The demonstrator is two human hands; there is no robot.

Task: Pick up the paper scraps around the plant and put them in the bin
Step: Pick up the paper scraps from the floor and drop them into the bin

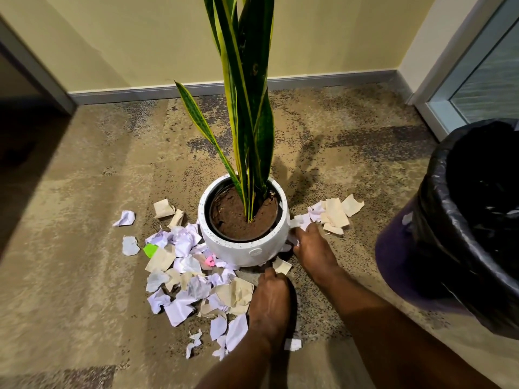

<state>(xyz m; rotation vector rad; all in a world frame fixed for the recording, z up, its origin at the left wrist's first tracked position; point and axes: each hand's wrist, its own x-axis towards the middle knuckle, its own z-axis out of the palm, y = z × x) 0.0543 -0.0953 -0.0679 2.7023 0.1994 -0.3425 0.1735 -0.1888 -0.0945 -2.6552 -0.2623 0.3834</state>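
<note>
A snake plant stands in a white pot [247,248] on the carpet. Several crumpled white and beige paper scraps [193,287] lie in front and to the left of the pot, and a smaller heap [334,213] lies to its right. My right hand [310,247] is down at the pot's right side, its fingers curled round white scraps [301,221]. My left hand [271,300] reaches to the floor just in front of the pot, fingertips at a beige scrap [281,266]; its fingers are hidden behind the back of the hand. The bin [438,220], lined with a black bag, stands at the right.
A yellow wall with a grey skirting board [140,94] runs behind the plant. There is a glass door frame [449,88] at the back right and a dark opening at the left. A lone white scrap [292,344] lies near my forearms. Tall leaves [247,80] rise above the pot.
</note>
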